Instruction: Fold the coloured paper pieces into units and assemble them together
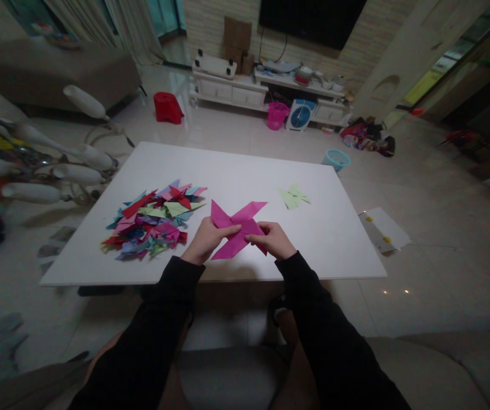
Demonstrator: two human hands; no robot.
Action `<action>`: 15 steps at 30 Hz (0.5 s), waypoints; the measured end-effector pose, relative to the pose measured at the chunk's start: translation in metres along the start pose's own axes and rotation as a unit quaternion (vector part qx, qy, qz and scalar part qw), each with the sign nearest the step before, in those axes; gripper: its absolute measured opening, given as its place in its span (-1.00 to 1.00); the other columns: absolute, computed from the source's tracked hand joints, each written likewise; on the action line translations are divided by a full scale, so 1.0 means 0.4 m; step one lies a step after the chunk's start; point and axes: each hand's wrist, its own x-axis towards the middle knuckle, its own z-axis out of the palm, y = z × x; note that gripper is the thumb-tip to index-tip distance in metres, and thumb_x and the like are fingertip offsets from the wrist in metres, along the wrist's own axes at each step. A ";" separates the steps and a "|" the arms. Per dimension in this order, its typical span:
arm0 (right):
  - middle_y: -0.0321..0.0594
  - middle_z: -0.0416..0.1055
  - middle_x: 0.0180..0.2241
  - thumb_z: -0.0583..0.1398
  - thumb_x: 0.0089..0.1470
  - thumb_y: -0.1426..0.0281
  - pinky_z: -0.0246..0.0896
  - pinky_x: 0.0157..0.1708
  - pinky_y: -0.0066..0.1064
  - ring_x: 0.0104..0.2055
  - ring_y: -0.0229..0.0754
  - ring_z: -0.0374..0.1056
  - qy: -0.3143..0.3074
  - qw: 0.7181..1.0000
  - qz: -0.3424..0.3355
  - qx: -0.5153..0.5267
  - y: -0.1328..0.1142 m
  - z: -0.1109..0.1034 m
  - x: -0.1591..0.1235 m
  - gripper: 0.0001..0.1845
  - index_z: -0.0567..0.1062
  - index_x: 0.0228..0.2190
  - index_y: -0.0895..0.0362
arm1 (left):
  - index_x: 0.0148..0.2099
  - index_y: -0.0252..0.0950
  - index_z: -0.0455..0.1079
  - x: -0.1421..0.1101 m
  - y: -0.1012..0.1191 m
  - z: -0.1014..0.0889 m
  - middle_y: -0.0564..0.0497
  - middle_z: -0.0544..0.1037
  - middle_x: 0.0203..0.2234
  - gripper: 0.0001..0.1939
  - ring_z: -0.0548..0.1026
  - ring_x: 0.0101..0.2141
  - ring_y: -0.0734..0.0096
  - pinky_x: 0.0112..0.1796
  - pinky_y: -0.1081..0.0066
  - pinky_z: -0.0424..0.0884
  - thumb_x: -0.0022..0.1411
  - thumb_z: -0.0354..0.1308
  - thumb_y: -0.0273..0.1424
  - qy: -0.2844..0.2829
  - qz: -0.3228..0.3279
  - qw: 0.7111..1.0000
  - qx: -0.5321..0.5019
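Observation:
A magenta folded-paper pinwheel (239, 229) with pointed arms is held just above the near part of the white table. My left hand (209, 236) grips its left side, thumb across the top near the centre. On the right side my right hand (274, 239) pinches the paper between thumb and fingers. Left of my hands lies a heap of colourful folded-paper pieces (151, 222) in red, pink, blue, green and purple. A single pale green paper pinwheel (295, 197) rests flat, farther back and to the right. My fingers beneath the magenta paper are hidden.
The white table (245, 165) spans the space before me. Beyond it stand a red stool (168, 108), a pink bin (278, 115), a blue box fan (300, 115) and a white TV cabinet (236, 91). A blue basket (337, 159) sits by the far right corner.

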 end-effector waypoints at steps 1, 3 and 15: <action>-0.25 0.55 -0.50 0.45 -0.16 0.23 0.22 -0.43 -0.41 -0.49 -0.24 0.37 0.002 1.000 -0.003 0.013 0.000 0.001 0.001 -0.73 0.65 -0.43 0.16 | -0.43 -0.41 0.52 -0.001 0.002 0.001 -0.05 0.60 -0.48 -0.62 0.49 -0.46 0.39 -0.38 0.41 0.41 -0.21 0.55 -0.26 -0.002 0.002 1.000 0.000; -0.24 0.59 -0.44 0.45 -0.17 0.20 0.28 -0.35 -0.38 -0.43 -0.22 0.42 0.015 0.999 -0.010 0.046 0.001 0.005 0.003 -0.71 0.65 -0.43 0.14 | -0.42 -0.40 0.53 -0.005 0.008 0.004 -0.05 0.60 -0.47 -0.62 0.49 -0.46 0.39 -0.38 0.42 0.40 -0.23 0.55 -0.27 -0.017 0.002 1.000 0.004; -0.22 0.59 -0.46 0.48 -0.25 0.22 0.32 -0.31 -0.33 -0.43 -0.19 0.43 0.053 0.995 -0.002 0.081 0.006 0.005 0.005 -0.71 0.65 -0.49 0.14 | -0.45 -0.40 0.54 -0.006 0.008 0.007 -0.01 0.58 -0.53 -0.70 0.46 -0.49 0.41 -0.39 0.43 0.36 -0.19 0.52 -0.32 -0.045 0.003 0.999 0.013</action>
